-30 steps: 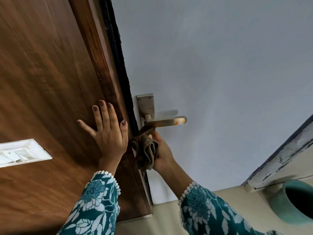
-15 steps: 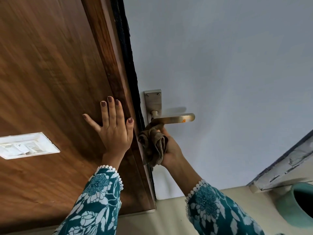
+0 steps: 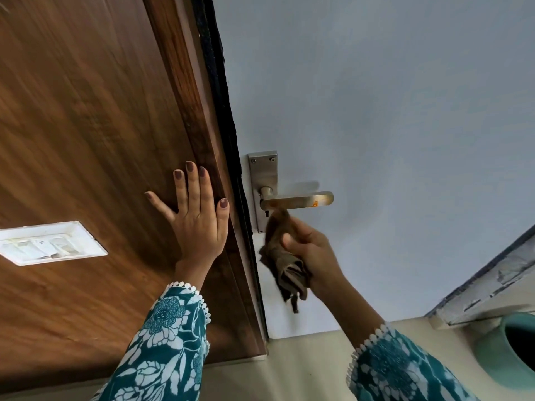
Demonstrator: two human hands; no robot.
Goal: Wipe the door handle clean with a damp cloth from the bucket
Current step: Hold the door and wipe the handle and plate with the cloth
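Two hands: both are seen.
Left hand (image 3: 197,224): laid flat, fingers spread, on wood panel (image 3: 86,140).
Right hand (image 3: 311,250): clenched around brown cloth (image 3: 285,264), whose top touches door handle (image 3: 298,200).

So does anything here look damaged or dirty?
Yes. The door handle has a small orange spot near its free end, not wiped off yet. At right, the pale frame beside the teal bucket has chipped, peeling paint.

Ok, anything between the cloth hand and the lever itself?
Nothing visible. The right hand holds the cloth just below the door handle, its top edge at the lever's underside. The left hand lies flat on the wooden panel, well clear.
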